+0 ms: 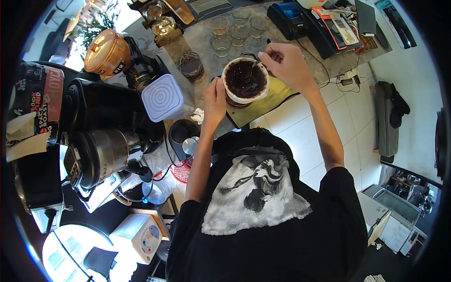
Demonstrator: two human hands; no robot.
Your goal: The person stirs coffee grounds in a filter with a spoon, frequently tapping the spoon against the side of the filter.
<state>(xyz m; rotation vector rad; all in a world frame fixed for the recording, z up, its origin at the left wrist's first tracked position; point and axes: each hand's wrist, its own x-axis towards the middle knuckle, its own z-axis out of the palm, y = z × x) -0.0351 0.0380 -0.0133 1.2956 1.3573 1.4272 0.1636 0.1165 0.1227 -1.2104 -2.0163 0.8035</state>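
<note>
A white coffee dripper (264,89) stands at the counter's near edge, filled with dark wet coffee grounds (245,79). Beneath it shows part of a dark-bottomed vessel (235,104). My left hand (215,99) is closed at the dripper's left side, fingers against its wall. Over the right rim, my right hand (284,66) pinches a thin spoon-like utensil (255,64) whose tip dips toward the grounds. A black handle sticks out at the dripper's far rim, close to my right fingertips. Under the dripper lies a yellow-green cloth (277,95).
Several clear glasses (238,34) stand behind the dripper. Left of it are a dark-filled glass (190,66), a lilac-lidded container (162,97) and a coffee grinder (101,152). A black printer-like box (286,19) and cables (320,61) lie at the right.
</note>
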